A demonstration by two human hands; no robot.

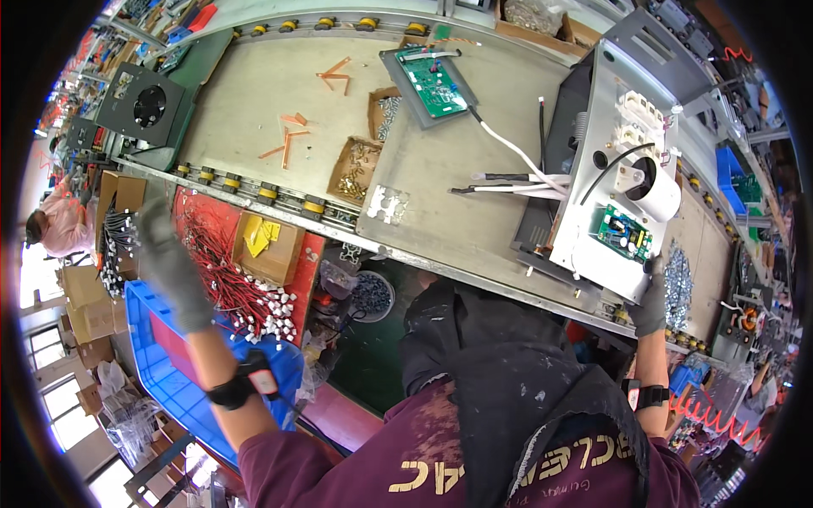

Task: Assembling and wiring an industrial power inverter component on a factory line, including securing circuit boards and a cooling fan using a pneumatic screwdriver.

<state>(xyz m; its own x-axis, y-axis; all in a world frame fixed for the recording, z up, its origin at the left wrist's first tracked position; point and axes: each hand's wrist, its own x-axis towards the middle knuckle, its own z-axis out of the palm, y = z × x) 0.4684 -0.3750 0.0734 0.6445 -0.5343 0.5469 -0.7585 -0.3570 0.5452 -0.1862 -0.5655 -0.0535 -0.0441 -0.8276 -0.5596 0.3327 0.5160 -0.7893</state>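
Observation:
My left hand (176, 275), in a grey glove, is stretched out over the left side, somewhat blurred, with nothing visible in it. Next to it are a bundle of black cables with white ends (117, 241) in a carton and a heap of red wires with white connectors (216, 267). My right hand (650, 303), also gloved, grips the near right corner of a metal chassis (593, 241); its fingertips are partly hidden. A green circuit board (625, 233), a white cylinder (659, 193) and white terminal blocks are mounted on the chassis. Thick white cables (517, 146) run out from it.
On the bench (279, 76) lie a circuit board on a grey plate (436, 85), copper strips (286, 144) and small boxes of brass parts (356, 169) and screws. A blue bin (169, 372) stands below my left arm. A black fan unit (144, 110) stands at far left.

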